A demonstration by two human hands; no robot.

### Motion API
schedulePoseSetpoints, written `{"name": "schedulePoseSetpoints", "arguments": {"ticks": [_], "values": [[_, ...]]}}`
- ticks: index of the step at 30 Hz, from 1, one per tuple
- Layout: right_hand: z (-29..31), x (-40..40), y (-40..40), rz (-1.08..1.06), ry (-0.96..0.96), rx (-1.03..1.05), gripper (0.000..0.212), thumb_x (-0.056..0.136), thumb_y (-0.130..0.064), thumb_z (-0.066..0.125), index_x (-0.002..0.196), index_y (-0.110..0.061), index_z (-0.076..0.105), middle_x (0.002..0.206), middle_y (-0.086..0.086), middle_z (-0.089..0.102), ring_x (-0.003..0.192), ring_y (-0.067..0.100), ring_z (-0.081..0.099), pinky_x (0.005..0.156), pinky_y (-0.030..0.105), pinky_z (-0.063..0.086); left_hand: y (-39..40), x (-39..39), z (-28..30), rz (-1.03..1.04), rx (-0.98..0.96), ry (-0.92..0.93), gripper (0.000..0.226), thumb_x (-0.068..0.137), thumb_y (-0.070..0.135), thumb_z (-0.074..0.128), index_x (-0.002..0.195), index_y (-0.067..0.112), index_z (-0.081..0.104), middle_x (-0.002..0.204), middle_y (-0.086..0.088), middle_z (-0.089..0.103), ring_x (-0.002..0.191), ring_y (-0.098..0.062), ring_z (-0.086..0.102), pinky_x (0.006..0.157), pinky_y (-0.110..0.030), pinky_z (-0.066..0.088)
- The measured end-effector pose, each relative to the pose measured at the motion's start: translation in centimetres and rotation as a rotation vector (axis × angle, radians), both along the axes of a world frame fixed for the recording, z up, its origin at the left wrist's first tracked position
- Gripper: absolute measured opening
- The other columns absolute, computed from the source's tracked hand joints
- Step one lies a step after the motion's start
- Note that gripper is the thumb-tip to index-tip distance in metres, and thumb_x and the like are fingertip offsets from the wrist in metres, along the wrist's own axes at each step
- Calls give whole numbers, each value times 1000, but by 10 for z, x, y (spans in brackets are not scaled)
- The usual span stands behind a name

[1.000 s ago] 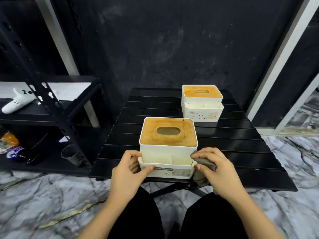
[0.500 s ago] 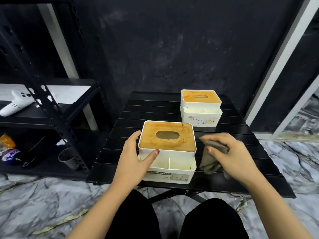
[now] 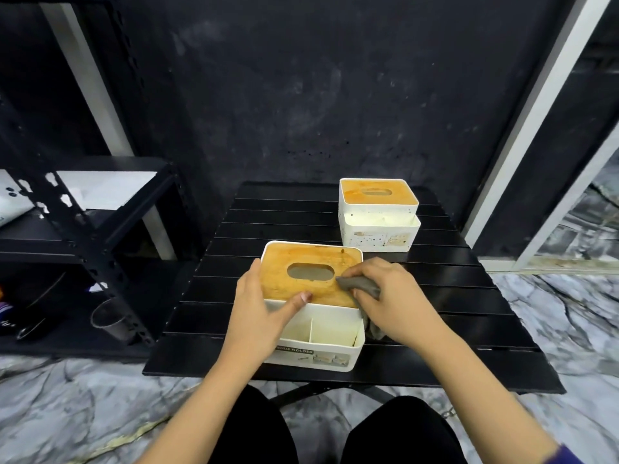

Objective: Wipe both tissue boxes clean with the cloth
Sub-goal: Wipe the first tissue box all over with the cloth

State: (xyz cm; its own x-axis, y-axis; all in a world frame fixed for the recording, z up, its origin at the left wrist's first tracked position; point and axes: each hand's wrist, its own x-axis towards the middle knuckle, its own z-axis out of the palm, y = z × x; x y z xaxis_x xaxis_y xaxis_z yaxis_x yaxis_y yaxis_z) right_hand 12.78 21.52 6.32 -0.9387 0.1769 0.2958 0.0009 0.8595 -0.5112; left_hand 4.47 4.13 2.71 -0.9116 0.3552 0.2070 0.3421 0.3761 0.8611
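The near tissue box (image 3: pixel 315 329) is white with a stained wooden lid and an oval slot, standing at the front of the black slatted table (image 3: pixel 435 329). My left hand (image 3: pixel 261 306) holds its left side, fingers along the wall and thumb on the lid's front edge. My right hand (image 3: pixel 392 296) grips a grey cloth (image 3: pixel 360 284) and presses it on the lid's right edge; part of the cloth hangs down beside the box. The second tissue box (image 3: pixel 378 216), same kind, stands farther back on the right, untouched.
A black metal shelf rack (image 3: pixel 83 236) stands to the left with a metal cup (image 3: pixel 109 318) on its lower level. A dark wall is behind the table. The floor (image 3: pixel 67 396) is grey marble. My dark-trousered knees are under the table's front edge.
My right hand has risen from the box's front right corner and brought the cloth onto the lid's right edge. My left hand slid up from the front wall to the box's left side.
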Motion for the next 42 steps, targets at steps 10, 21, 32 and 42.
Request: {"name": "schedulePoseSetpoints", "arguments": {"ticks": [10,21,32,42], "values": [[12,-16,2,-48,-125,120,26,90,-17,52,109,-28,64,117,-9,56,102,19,42,91,31,40,-4,-7,-3,-2,4,-48,75,69,43,75,134,29,40,128,6,45,110,-4,41,84,-18,35],[7,-16,2,-48,-107,83,27,88,-14,52,104,-29,67,113,-12,58,101,20,45,89,30,41,-4,-8,-4,-17,-19,-102,95,69,44,74,147,22,24,142,3,35,116,-4,35,96,-20,31],[12,-5,10,46,-167,99,30,87,-11,54,107,-31,65,111,-15,57,99,15,43,84,18,35,-3,-10,-8,-20,77,-197,96,56,54,72,141,37,30,137,10,42,123,-10,43,97,-25,37],[14,-43,24,24,-166,169,30,90,-12,51,111,-29,63,116,-11,55,100,14,39,82,19,30,-2,-11,-8,-15,73,-214,105,55,53,72,147,30,25,141,10,35,124,-7,38,98,-22,33]]}}
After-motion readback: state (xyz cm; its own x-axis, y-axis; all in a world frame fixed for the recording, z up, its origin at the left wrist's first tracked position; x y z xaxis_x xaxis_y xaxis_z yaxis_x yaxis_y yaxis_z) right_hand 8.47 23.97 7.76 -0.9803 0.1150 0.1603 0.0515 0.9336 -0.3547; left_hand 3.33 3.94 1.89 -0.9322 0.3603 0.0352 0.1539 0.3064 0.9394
